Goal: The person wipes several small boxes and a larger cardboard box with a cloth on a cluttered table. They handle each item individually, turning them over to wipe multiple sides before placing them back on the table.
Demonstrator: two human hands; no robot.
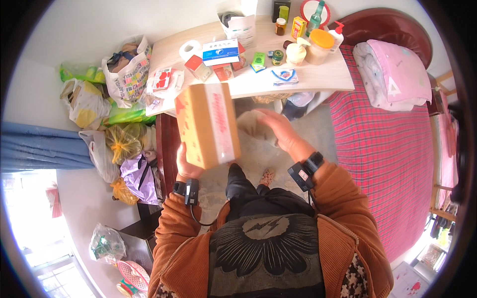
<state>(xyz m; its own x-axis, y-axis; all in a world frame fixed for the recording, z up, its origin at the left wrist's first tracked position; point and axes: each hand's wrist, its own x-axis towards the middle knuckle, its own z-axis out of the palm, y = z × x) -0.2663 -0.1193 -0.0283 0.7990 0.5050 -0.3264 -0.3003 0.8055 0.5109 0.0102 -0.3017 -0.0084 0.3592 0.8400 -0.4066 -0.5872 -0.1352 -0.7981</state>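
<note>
A brown cardboard box (pixel 193 126), with white tape bearing red writing along one face, is held up before me, tilted, at the front edge of the table. Around its lower left corner my left hand (pixel 187 164) is closed, some fingers hidden beneath. To the right of the box my right hand (pixel 277 128) grips a greyish-beige cloth (pixel 253 126), bunched and slightly blurred. Cloth and box lie close together in view; whether they touch, I cannot tell.
Small boxes, jars and bottles stand on the pale wooden table (pixel 316 80), among them a blue-and-white box (pixel 220 52) and a toilet roll (pixel 189 49). Filled plastic bags (pixel 123 143) pile up at the left. A bed with a red plaid sheet (pixel 380 156) borders the right.
</note>
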